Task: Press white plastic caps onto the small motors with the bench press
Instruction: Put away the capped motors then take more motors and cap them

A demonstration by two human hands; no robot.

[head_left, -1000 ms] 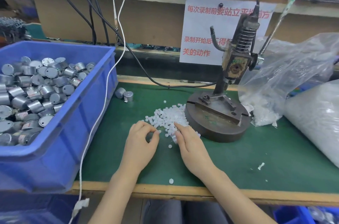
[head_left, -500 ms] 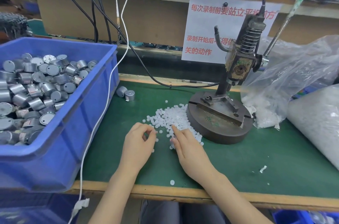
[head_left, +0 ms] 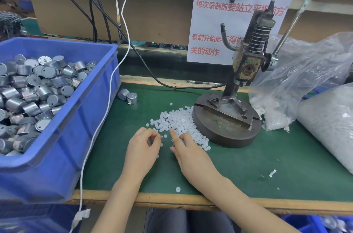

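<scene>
Bare green mat (head_left: 267, 166) front right, blue bin (head_left: 76, 137) blocking left, cap pile (head_left: 177, 120) and bench press (head_left: 225, 127) ahead, bags (head_left: 305, 80) far right

Motors (head_left: 30, 87) looked shiny metal, caps (head_left: 177, 122) matt white plastic, bin (head_left: 91, 110) glossy blue plastic, mat (head_left: 267, 156) matt green, press (head_left: 227, 124) dull worn metal.

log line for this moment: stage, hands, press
stage: picking caps | left hand: fingers curled at cap pile edge, grip unclear | right hand: index finger on cap pile | bench press: nothing loaded

Factory workbench: bench press (head_left: 246, 64), motor bin (head_left: 91, 118).
</scene>
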